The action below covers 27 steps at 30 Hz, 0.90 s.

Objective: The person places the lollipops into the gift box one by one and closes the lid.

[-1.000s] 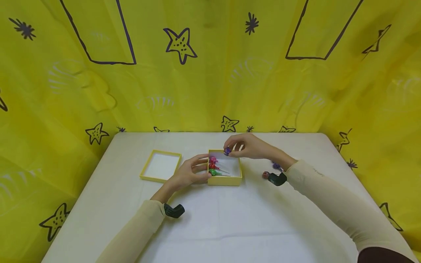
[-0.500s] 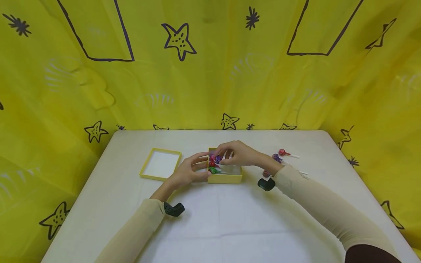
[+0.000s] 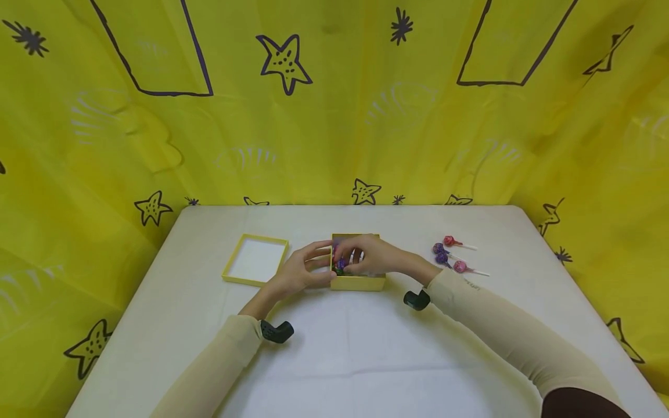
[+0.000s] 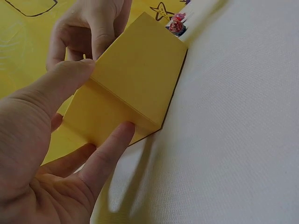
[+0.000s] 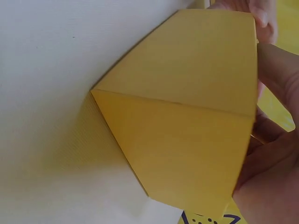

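Observation:
A yellow box [image 3: 358,283] stands uncovered near the table's middle. My left hand [image 3: 300,271] rests against its left wall; in the left wrist view the thumb lies at the rim and straight fingers [image 4: 105,156] touch the side. Inside the box, my right hand [image 3: 375,254] pinches a purple-wrapped lollipop [image 3: 341,264] at the left end. This hand covers most of the other lollipops in there. From the right wrist, the box walls [image 5: 177,65] hide the fingertips.
The yellow-rimmed lid [image 3: 256,261] lies with its white inside up, left of the box. Right of the box are several lollipops: a red one [image 3: 450,240], two purple ones [image 3: 442,258] and a pink one [image 3: 461,266]. A yellow curtain [image 3: 334,116] hangs behind the white table [image 3: 334,348].
My right hand has carried the purple lollipop from above the box's far edge down into it, toward the near left. The left hand has kept its place at the wall.

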Each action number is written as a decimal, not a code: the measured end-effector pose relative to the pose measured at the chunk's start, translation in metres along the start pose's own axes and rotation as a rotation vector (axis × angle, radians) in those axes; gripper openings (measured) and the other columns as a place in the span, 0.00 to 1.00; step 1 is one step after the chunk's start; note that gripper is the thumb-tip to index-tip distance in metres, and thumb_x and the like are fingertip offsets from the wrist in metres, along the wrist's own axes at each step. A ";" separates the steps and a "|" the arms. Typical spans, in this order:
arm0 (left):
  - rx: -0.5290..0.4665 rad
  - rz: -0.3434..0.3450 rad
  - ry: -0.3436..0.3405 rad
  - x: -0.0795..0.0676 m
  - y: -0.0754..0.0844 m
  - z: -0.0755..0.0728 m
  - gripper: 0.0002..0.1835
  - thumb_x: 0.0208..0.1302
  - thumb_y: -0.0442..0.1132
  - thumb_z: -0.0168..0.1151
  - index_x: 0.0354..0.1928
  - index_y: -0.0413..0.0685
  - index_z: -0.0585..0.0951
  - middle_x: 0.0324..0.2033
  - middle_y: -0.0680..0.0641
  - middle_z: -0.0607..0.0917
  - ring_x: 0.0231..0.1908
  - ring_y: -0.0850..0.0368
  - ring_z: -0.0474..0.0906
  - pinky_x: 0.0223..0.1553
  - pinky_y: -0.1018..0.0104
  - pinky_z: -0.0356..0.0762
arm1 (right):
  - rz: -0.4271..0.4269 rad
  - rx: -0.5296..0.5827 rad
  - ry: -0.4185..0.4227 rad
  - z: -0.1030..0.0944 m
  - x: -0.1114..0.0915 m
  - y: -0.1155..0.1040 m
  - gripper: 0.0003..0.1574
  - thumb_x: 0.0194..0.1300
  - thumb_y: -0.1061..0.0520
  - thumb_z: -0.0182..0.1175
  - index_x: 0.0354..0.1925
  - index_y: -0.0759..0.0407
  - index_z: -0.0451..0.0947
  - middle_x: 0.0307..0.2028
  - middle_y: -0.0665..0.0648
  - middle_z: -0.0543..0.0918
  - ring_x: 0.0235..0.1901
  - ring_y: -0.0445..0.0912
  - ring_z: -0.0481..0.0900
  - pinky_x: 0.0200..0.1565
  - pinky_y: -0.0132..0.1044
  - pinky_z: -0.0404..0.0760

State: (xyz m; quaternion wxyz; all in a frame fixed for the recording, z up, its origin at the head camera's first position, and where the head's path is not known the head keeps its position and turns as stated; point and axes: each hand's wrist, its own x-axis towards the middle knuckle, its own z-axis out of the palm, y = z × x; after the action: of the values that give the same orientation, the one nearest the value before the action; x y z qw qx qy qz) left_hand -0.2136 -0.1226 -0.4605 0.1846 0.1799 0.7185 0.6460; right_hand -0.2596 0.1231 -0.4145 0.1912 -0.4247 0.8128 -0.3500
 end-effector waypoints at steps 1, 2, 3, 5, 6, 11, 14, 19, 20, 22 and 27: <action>-0.002 0.002 -0.001 0.000 0.000 0.000 0.42 0.63 0.30 0.72 0.77 0.51 0.64 0.72 0.38 0.68 0.69 0.39 0.70 0.61 0.54 0.79 | -0.001 -0.002 -0.001 0.001 0.000 0.001 0.12 0.66 0.64 0.68 0.47 0.54 0.84 0.39 0.49 0.85 0.39 0.44 0.83 0.43 0.39 0.87; -0.005 0.006 -0.003 0.000 0.000 0.000 0.42 0.63 0.30 0.72 0.77 0.50 0.64 0.72 0.37 0.68 0.69 0.39 0.70 0.61 0.54 0.79 | 0.000 -0.006 -0.001 0.002 0.001 0.002 0.12 0.66 0.64 0.68 0.47 0.54 0.84 0.39 0.49 0.85 0.39 0.44 0.83 0.43 0.38 0.86; -0.006 0.009 -0.005 0.000 0.001 0.000 0.42 0.63 0.30 0.72 0.77 0.50 0.64 0.72 0.37 0.68 0.69 0.39 0.70 0.61 0.54 0.79 | 0.001 -0.009 -0.001 0.003 0.002 0.002 0.12 0.66 0.65 0.68 0.47 0.54 0.84 0.39 0.49 0.85 0.39 0.43 0.83 0.43 0.37 0.86; -0.005 0.012 -0.007 0.000 0.001 0.000 0.42 0.63 0.30 0.72 0.77 0.50 0.64 0.72 0.37 0.68 0.69 0.39 0.70 0.60 0.54 0.79 | -0.003 -0.019 0.002 0.004 0.002 0.002 0.13 0.65 0.64 0.69 0.47 0.54 0.84 0.39 0.49 0.85 0.39 0.43 0.83 0.42 0.36 0.86; -0.004 0.013 -0.009 0.000 0.001 0.000 0.42 0.64 0.30 0.72 0.77 0.50 0.64 0.72 0.37 0.68 0.69 0.39 0.70 0.60 0.54 0.79 | -0.003 -0.023 0.004 0.005 0.003 0.002 0.13 0.65 0.64 0.69 0.47 0.54 0.84 0.39 0.49 0.85 0.39 0.43 0.83 0.42 0.35 0.86; 0.012 0.013 -0.009 0.000 0.000 0.000 0.42 0.64 0.31 0.72 0.77 0.51 0.65 0.72 0.37 0.68 0.69 0.39 0.70 0.61 0.53 0.79 | -0.006 -0.044 0.013 0.007 0.005 0.003 0.12 0.64 0.64 0.70 0.46 0.55 0.83 0.37 0.49 0.84 0.38 0.42 0.82 0.41 0.33 0.85; 0.018 0.011 -0.006 0.000 0.000 -0.001 0.41 0.64 0.31 0.72 0.77 0.52 0.65 0.72 0.38 0.68 0.69 0.40 0.70 0.61 0.53 0.79 | -0.009 -0.059 0.017 0.008 0.006 0.004 0.12 0.63 0.64 0.71 0.45 0.55 0.83 0.37 0.49 0.84 0.37 0.42 0.82 0.40 0.32 0.85; 0.017 0.008 -0.004 0.000 0.000 0.000 0.41 0.64 0.31 0.72 0.77 0.52 0.65 0.72 0.37 0.68 0.69 0.39 0.70 0.61 0.54 0.79 | -0.003 -0.071 0.012 0.010 0.008 0.003 0.13 0.63 0.64 0.72 0.45 0.58 0.82 0.36 0.52 0.85 0.35 0.43 0.83 0.39 0.30 0.85; 0.016 0.007 -0.005 0.000 0.000 0.000 0.42 0.64 0.31 0.72 0.77 0.51 0.65 0.72 0.37 0.68 0.69 0.39 0.70 0.61 0.54 0.79 | 0.001 -0.069 0.009 0.010 0.008 0.003 0.13 0.63 0.64 0.72 0.45 0.58 0.82 0.36 0.52 0.85 0.35 0.43 0.83 0.39 0.30 0.85; 0.012 0.004 -0.005 0.000 0.000 0.000 0.42 0.64 0.30 0.72 0.77 0.51 0.65 0.73 0.37 0.68 0.70 0.39 0.69 0.61 0.54 0.79 | -0.003 -0.071 0.007 0.010 0.008 0.002 0.12 0.63 0.64 0.72 0.45 0.59 0.82 0.36 0.52 0.85 0.34 0.43 0.82 0.38 0.30 0.85; 0.005 0.001 -0.001 0.000 0.002 0.001 0.42 0.64 0.30 0.72 0.77 0.51 0.65 0.73 0.37 0.68 0.70 0.39 0.69 0.60 0.55 0.80 | -0.016 -0.082 0.008 0.010 0.007 0.001 0.12 0.63 0.63 0.72 0.45 0.60 0.82 0.35 0.53 0.84 0.32 0.42 0.81 0.37 0.30 0.84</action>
State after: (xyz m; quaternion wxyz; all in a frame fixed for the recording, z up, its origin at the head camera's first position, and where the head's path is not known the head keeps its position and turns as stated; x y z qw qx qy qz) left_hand -0.2129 -0.1220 -0.4590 0.1842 0.1814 0.7200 0.6440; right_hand -0.2578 0.1134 -0.4223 0.1675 -0.4374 0.8237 -0.3195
